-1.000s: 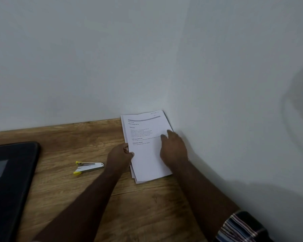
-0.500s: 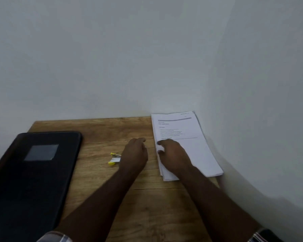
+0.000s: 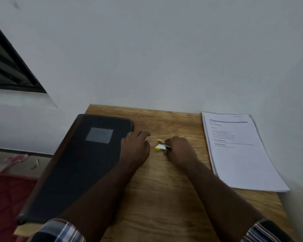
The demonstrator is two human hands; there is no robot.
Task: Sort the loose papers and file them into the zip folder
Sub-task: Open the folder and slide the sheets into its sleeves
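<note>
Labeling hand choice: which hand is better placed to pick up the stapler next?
Right, probably. The right hand is already curled on the stapler, though the grip is partly hidden. The left hand lies beside it, fingers relaxed, near the black folder.

Dim, flat indoor light here, no glare, soft shadow pooling along the right wall [image 3: 287,84], the whole frame slightly smeared with motion blur, print on the papers [image 3: 238,151] unreadable, and wide-angle bending at the window [image 3: 9,67] edge.
</note>
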